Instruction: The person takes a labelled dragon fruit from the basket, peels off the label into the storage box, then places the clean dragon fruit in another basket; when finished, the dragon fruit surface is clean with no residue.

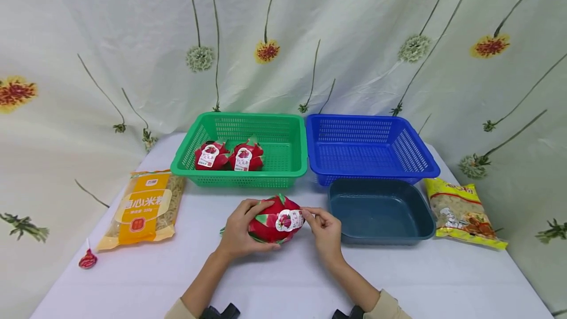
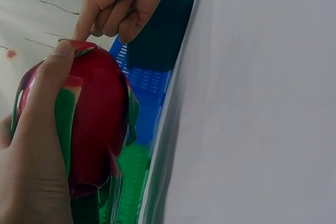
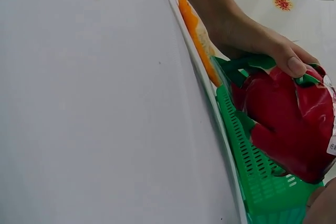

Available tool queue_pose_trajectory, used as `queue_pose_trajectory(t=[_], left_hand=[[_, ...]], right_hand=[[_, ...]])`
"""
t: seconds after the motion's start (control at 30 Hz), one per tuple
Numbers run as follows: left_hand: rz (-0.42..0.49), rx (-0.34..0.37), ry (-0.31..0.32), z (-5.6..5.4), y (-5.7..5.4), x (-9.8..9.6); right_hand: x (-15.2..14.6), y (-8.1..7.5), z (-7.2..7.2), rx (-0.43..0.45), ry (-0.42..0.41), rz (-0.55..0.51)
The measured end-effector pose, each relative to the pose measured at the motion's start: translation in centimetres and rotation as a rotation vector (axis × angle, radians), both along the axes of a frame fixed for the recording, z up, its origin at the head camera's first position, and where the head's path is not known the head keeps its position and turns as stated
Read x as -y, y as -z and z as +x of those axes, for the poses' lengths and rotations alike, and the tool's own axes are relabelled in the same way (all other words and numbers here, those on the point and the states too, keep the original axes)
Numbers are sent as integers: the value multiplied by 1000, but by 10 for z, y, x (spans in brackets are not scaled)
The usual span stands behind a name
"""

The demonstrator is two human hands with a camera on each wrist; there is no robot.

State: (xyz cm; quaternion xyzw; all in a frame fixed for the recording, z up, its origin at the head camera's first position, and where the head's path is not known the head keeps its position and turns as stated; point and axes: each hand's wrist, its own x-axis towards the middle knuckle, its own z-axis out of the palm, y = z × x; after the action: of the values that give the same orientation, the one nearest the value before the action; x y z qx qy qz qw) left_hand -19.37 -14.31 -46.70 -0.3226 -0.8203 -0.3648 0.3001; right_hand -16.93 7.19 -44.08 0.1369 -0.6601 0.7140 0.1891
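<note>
A red dragon fruit (image 1: 272,225) with green scales lies on its side over the white table in the head view. Around its left end my left hand (image 1: 241,228) grips it, thumb on the near side and fingers over the top. A white sticker (image 1: 290,220) with a fruit picture sits on its right part. My right hand (image 1: 325,230) pinches the sticker's right edge between thumb and index finger, the other fingers curled. In the left wrist view the right index fingertip meets the end of the dragon fruit (image 2: 102,114). The right wrist view shows the left thumb on the dragon fruit (image 3: 283,119).
Behind stand a green basket (image 1: 283,178) with two labelled dragon fruits (image 1: 245,156) and a blue basket (image 1: 363,178). A dark teal tray (image 1: 381,240) is right of my hands. Bagged food (image 1: 148,210) and a lollipop (image 1: 87,260) lie left, a yellow packet (image 1: 462,210) right.
</note>
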Motion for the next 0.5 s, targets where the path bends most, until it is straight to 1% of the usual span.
queue_pose_trajectory(t=[0.1,0.3,0.43,0.5], left_hand=[[-7,7,-15,0,1,0],[-3,38,-21,0,2,0],[-13,62,-30,-2,5,1],[-17,84,-36,-3,6,2]], right_hand=[[1,-7,3,14,21,28],[0,-12,5,23,28,86],[0,-15,8,8,40,117],[0,-17,10,-12,47,140]])
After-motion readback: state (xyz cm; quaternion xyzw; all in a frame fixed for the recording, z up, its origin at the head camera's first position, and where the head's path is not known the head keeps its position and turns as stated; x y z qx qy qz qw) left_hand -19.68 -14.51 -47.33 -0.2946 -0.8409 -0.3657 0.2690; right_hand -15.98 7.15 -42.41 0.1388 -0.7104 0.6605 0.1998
